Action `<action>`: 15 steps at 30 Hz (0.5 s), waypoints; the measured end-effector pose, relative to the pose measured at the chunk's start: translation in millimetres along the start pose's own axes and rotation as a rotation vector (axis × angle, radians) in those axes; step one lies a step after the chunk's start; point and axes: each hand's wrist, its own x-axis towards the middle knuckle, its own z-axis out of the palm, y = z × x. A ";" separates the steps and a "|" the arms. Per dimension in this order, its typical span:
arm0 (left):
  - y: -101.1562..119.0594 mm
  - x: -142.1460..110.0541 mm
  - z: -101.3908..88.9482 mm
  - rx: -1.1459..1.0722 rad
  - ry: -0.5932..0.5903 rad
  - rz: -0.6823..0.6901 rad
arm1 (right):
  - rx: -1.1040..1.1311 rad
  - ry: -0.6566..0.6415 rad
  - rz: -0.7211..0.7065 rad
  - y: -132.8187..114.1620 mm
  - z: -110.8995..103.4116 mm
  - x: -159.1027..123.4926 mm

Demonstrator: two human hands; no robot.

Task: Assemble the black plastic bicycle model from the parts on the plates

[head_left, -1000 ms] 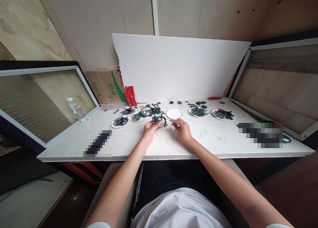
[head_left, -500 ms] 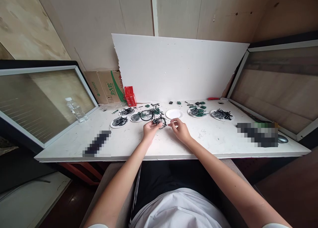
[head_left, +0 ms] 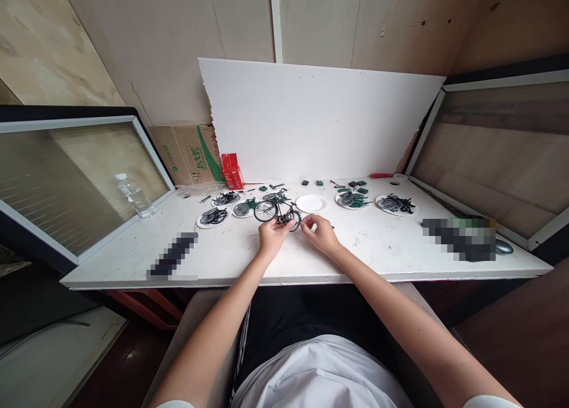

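Note:
My left hand (head_left: 271, 240) is closed around the lower middle of a small black model bicycle (head_left: 281, 209). The bicycle is upright and side-on, with one wheel to the left and the other just above my thumb. Close to the right-hand wheel is my right hand (head_left: 322, 235), its thumb and forefinger pinched together. Whatever may be between those fingertips is too small to make out. A white plate (head_left: 311, 204) lies beyond my right hand. Behind the bicycle is another plate with green parts (head_left: 272, 197), partly covered from view.
Plates of black parts (head_left: 212, 217) and green parts (head_left: 243, 207) stand to the left. On the right are plates with green wheels (head_left: 353, 200) and black parts (head_left: 397, 204). A red box (head_left: 232, 172), water bottle (head_left: 136, 195) and red-handled tool (head_left: 381, 175) are also on the table (head_left: 249, 268).
The bicycle has shifted slightly right in my left hand, its right-hand wheel now nearer my right fingertips. My right hand has moved a little left, its fingers drawn closer together.

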 end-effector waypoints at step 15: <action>-5.1 -1.5 -1.6 0.199 -0.018 0.162 | 0.267 -0.002 0.132 2.7 -0.5 5.4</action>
